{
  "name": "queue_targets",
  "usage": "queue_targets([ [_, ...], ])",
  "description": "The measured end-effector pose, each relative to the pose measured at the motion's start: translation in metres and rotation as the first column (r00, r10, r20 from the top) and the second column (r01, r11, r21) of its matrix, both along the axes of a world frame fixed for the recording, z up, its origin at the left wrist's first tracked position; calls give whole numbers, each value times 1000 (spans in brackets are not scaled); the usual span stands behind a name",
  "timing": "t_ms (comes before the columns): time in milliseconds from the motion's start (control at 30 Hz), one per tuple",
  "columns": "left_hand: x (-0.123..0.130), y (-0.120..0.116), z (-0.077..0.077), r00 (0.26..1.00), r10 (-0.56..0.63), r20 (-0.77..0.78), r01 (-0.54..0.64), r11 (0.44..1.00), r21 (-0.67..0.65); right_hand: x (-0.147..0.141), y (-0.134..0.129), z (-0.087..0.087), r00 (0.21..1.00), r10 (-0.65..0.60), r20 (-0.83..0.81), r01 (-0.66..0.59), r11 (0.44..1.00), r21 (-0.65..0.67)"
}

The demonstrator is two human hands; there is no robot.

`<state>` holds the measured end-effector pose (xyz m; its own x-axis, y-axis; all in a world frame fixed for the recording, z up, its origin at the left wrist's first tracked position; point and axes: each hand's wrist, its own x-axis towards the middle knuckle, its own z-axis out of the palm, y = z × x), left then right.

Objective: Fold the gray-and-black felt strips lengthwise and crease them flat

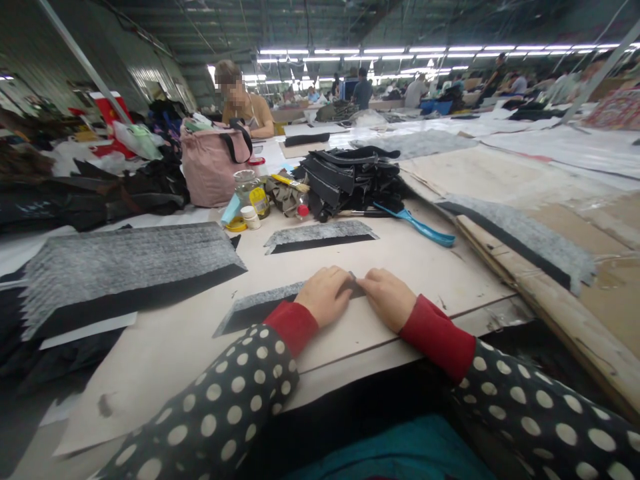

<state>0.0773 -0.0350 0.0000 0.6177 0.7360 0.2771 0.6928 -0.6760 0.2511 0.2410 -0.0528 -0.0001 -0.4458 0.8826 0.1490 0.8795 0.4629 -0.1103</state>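
A grey-and-black fabric strip [257, 308] lies on the pale board in front of me. My left hand [326, 295] rests over its right part, fingers curled down and closed on the strip. At the strip's right end my right hand [389, 295] pinches the fabric tip, its fingertips close to those of my left hand. The fabric under my left palm is hidden. Just beyond my hands lies a second, similar strip [323, 235]. To the left, many such strips are fanned out in an overlapping stack [130, 267].
Beyond the strips are a blue-handled brush [425, 230], a glass jar [245, 187], a small white bottle [250, 217] and a heap of black pieces [345, 177]. A pink bag [210, 163] stands behind. Planks [545, 307] edge the right side. A co-worker [250, 107] sits across.
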Motion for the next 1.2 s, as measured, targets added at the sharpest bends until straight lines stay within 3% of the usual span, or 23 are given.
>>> queue_targets([
  [100,0,0,0,1000,-10,-25,11,999,47,-4,-3,1,994,28,109,-33,999,40],
  [200,2,-1,2,984,-63,-165,80,992,98,-5,-5,1,985,63,162,-72,996,51],
  [367,5,-2,6,954,-81,-288,120,985,121,6,-6,-10,996,43,73,-48,996,75],
  [533,7,1,9,953,-73,-294,109,988,107,12,-10,-18,1000,14,8,-15,995,103],
  [900,4,10,14,971,-23,-237,35,998,45,14,-25,2,988,87,128,-94,994,50],
  [967,1,12,14,977,-30,-210,36,999,21,19,-22,7,988,95,119,-95,995,-2],
  [1067,-2,16,10,991,10,-134,-13,1000,-20,24,-1,19,992,123,13,-118,975,-190],
  [1133,-4,18,6,994,68,-82,-71,997,-42,24,19,28,994,11,-109,-50,932,-360],
  [1200,-6,18,2,992,114,-53,-117,992,-56,19,38,34,959,-185,-216,31,823,-567],
])
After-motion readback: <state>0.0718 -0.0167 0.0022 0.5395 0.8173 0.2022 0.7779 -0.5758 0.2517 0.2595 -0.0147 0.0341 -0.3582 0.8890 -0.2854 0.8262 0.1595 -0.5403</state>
